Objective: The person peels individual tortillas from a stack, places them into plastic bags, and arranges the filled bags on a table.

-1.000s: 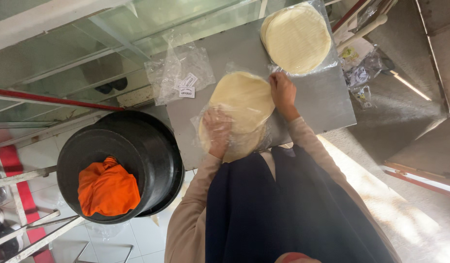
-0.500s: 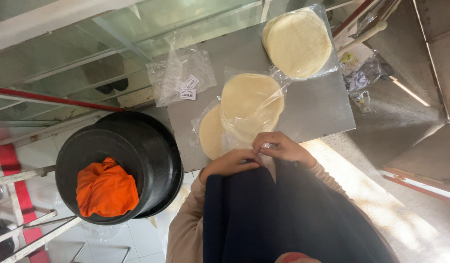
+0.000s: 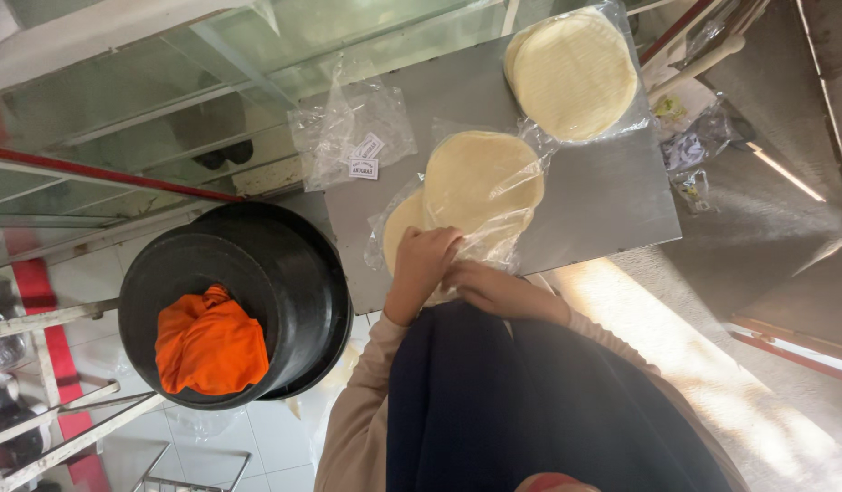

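The left hand (image 3: 423, 264) lies on the near edge of the clear plastic bag (image 3: 494, 232), its fingers curled down on the film; whether they really pinch it, I cannot tell. The right hand (image 3: 494, 290) is just beside it, touching the same loose film, fingers together and low, and its hold is also not clear from above. Inside the bag sits a stack of flat round breads (image 3: 480, 182), pale yellow, with one more disc (image 3: 405, 219) showing partly under the left hand. All rests on the grey metal tabletop (image 3: 603, 196). To handle this well, I judge both hands should keep the thin film taut and even, so the soft discs do not fold or slide out. Farther away are a second packed stack (image 3: 574, 73), some empty bags with labels (image 3: 353, 132), and a black pot (image 3: 230, 305) holding an orange cloth (image 3: 211, 342).
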